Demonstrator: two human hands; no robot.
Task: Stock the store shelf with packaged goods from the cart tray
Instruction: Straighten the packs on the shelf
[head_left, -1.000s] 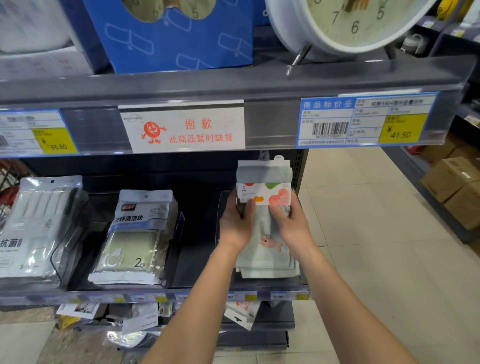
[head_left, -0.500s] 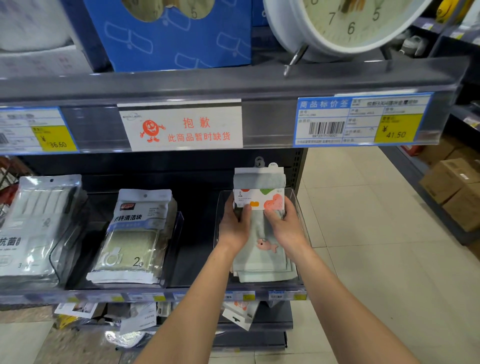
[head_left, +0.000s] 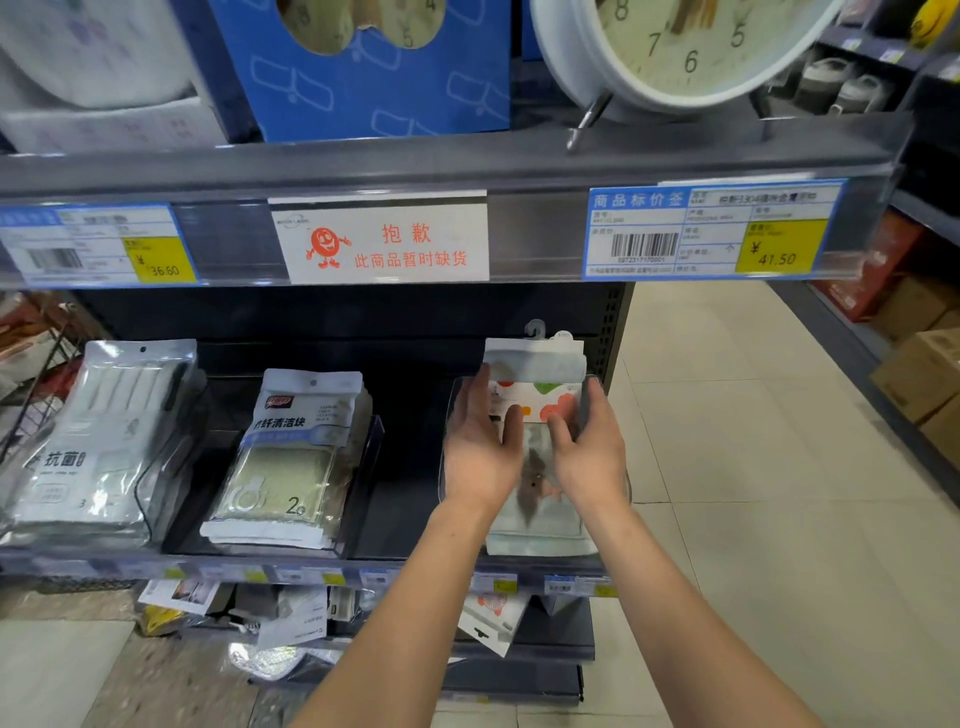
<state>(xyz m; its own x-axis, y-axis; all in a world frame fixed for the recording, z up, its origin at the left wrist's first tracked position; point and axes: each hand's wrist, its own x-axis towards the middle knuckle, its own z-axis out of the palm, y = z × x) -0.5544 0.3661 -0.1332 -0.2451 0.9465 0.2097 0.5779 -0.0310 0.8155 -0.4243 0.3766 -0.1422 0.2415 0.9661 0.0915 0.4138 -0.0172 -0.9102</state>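
- A pale towel package (head_left: 535, 358) with a coloured card band and a fish motif is seen lying in a clear bin (head_left: 625, 491) at the right end of the shelf (head_left: 260, 569). It lies on top of similar packages, with its hanger hook pointed towards the shelf's back.
- The left hand (head_left: 480, 452) is laid on the package's left side, fingers stretched along its edge and thumb on its face. The grip is wide, and nothing is clasped.
- The right hand (head_left: 589, 452) is laid on the package's right side in the same manner, fingers nearly straight at the edge, and the grip is likewise wide.
- Near the shelf's middle a stack of cleaning-sponge packs (head_left: 283, 462) is kept, and grey packs (head_left: 88, 441) are stacked at the left end.
- On the rail above, an orange-lettered notice (head_left: 384, 244) and a price label (head_left: 711, 234) marked 41.50 are fixed.
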